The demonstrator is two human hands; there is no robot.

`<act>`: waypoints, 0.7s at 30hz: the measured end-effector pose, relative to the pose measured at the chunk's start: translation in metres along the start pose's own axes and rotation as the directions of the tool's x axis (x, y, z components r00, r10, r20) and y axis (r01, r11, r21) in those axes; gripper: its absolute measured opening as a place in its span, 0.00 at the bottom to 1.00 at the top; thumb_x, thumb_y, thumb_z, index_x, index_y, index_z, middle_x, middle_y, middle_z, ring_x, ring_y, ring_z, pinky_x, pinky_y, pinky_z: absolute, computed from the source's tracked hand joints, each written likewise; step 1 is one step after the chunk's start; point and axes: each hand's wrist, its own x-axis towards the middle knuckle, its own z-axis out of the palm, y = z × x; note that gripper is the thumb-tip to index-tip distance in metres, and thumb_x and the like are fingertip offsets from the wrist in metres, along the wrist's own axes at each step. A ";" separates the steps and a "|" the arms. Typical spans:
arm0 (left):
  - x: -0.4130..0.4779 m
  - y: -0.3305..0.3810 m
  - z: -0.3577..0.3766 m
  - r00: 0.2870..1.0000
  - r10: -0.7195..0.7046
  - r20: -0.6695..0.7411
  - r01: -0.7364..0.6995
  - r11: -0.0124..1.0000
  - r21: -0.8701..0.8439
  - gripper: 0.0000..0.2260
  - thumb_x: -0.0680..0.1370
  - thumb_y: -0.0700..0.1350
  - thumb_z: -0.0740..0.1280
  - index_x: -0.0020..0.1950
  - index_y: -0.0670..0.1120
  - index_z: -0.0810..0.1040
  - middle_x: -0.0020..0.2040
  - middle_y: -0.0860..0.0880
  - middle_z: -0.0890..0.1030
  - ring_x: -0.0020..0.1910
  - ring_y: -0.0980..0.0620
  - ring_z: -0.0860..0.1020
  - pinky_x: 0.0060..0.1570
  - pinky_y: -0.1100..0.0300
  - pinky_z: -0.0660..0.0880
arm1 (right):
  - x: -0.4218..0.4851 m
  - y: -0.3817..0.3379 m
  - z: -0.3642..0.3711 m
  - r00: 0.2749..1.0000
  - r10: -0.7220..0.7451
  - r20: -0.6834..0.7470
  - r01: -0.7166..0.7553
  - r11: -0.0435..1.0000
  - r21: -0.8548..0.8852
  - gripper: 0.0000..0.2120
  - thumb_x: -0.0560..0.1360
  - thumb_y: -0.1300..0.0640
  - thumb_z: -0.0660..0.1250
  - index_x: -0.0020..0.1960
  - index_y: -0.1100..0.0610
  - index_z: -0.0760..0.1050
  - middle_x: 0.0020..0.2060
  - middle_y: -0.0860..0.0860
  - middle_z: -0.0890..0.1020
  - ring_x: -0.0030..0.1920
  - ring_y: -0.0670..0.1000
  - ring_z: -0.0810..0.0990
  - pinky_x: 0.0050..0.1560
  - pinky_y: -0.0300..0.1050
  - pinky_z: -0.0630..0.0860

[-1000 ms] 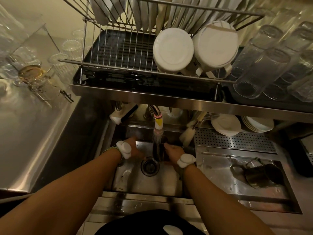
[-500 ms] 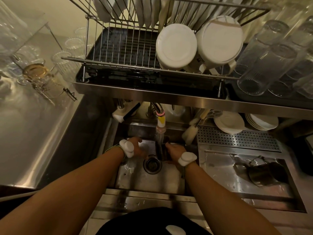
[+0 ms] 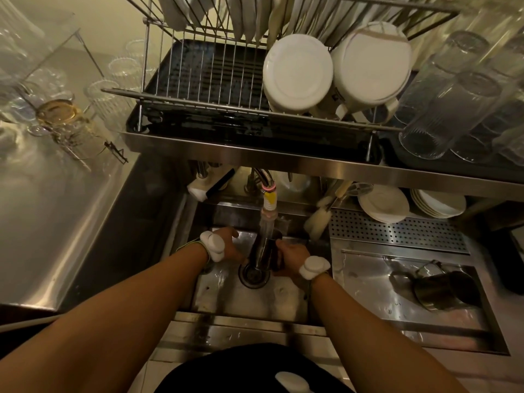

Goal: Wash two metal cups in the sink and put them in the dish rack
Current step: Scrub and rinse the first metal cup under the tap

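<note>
Glossy metal cup point(image 3: 265, 255), shiny steel sink point(image 3: 255, 303)

Commercial kitchen wash station: steel sink point(image 3: 286, 302), loaded dish rack point(image 3: 198, 80), rows of glasses point(image 3: 442, 109).

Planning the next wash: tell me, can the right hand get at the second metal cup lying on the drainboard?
Probably yes, once free. The second metal cup lies uncovered on the drainboard beside the right hand, nothing between; that hand now holds the cup under the tap.
</note>
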 end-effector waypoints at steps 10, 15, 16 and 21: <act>-0.009 0.019 -0.017 0.988 0.138 0.076 -0.105 0.939 -0.328 0.25 0.62 0.61 0.76 0.54 0.49 0.82 0.48 0.49 0.84 0.48 0.50 0.83 0.48 0.58 0.80 | -0.008 -0.001 0.009 0.954 0.152 0.260 -0.262 0.845 0.467 0.18 0.83 0.48 0.59 0.63 0.59 0.78 0.55 0.63 0.85 0.50 0.66 0.85 0.45 0.56 0.84; -0.017 0.041 -0.028 0.978 0.196 -0.067 -0.205 0.863 -0.462 0.16 0.69 0.49 0.77 0.54 0.50 0.78 0.50 0.51 0.83 0.46 0.55 0.82 0.42 0.65 0.77 | -0.005 -0.004 0.015 0.934 0.159 0.320 -0.353 0.547 0.759 0.20 0.85 0.48 0.56 0.61 0.64 0.76 0.47 0.68 0.85 0.43 0.65 0.87 0.36 0.53 0.85; -0.019 0.046 -0.030 0.973 0.214 -0.087 -0.230 0.861 -0.453 0.19 0.67 0.50 0.78 0.55 0.51 0.78 0.51 0.51 0.83 0.48 0.53 0.81 0.44 0.62 0.78 | -0.004 -0.004 0.016 0.935 0.156 0.319 -0.352 0.517 0.780 0.20 0.84 0.49 0.57 0.60 0.65 0.77 0.48 0.69 0.84 0.42 0.65 0.87 0.37 0.53 0.85; -0.021 0.056 -0.022 0.947 0.294 -0.127 -0.320 0.872 -0.371 0.27 0.64 0.45 0.81 0.59 0.45 0.74 0.51 0.53 0.79 0.49 0.57 0.78 0.51 0.61 0.77 | 0.000 -0.002 0.012 0.955 0.170 0.241 -0.293 0.460 0.838 0.15 0.84 0.59 0.56 0.55 0.66 0.79 0.43 0.64 0.86 0.39 0.62 0.87 0.35 0.52 0.85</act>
